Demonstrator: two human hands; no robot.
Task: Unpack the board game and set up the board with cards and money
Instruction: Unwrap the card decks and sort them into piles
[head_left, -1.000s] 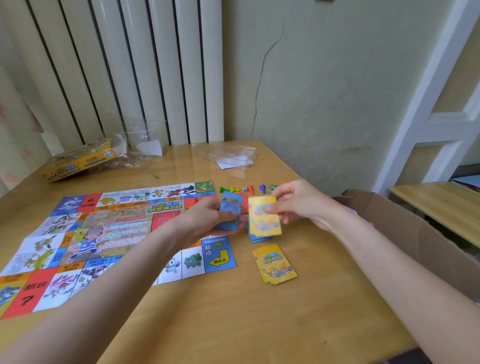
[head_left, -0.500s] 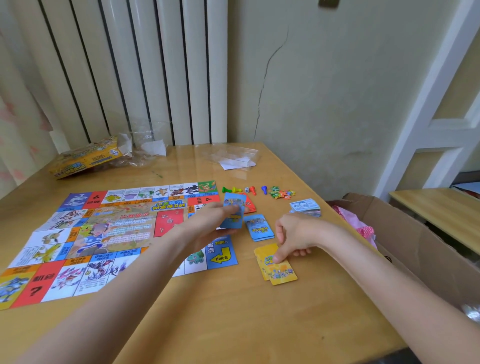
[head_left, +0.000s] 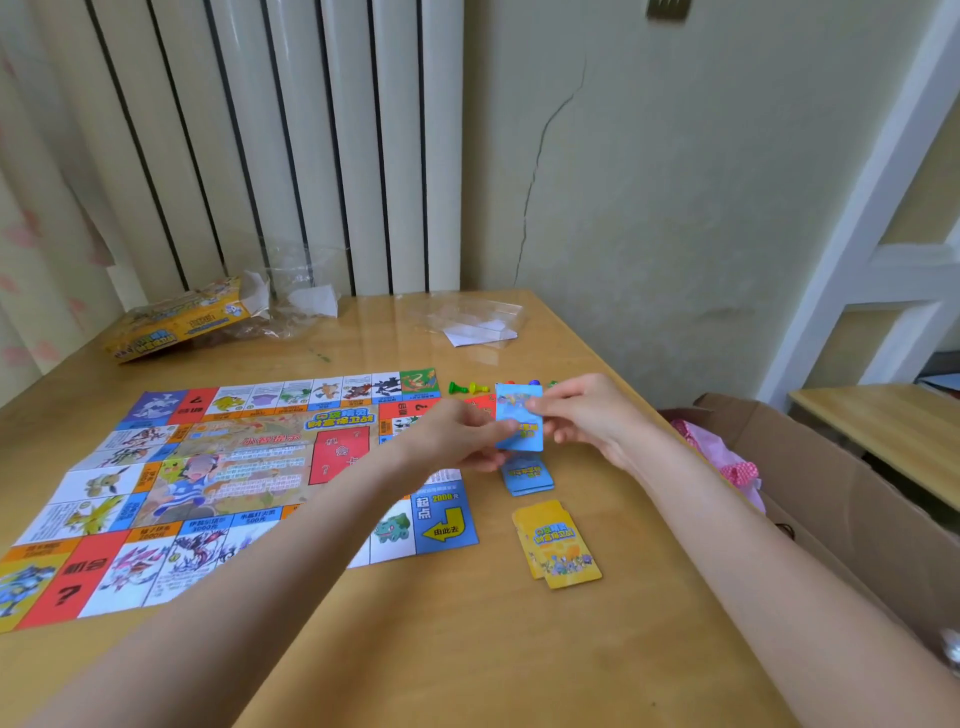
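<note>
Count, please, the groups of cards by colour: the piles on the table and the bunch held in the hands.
Blue cards: 2, a small blue pile on the table and a blue bunch held by the left hand and right hand, at.
Yellow cards: 1, a yellow pile on the table.
Total: 3

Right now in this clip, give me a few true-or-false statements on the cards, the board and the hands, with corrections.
1. Both the left hand and right hand hold the blue cards. True.
2. The yellow card pile lies on the game board. False: it lies on the wooden table, to the right of the board.
3. A second blue card pile lies on the table below the hands. True.
4. The game board is still folded. False: it lies spread flat.
5. The game box lies at the table's far left. True.
</note>
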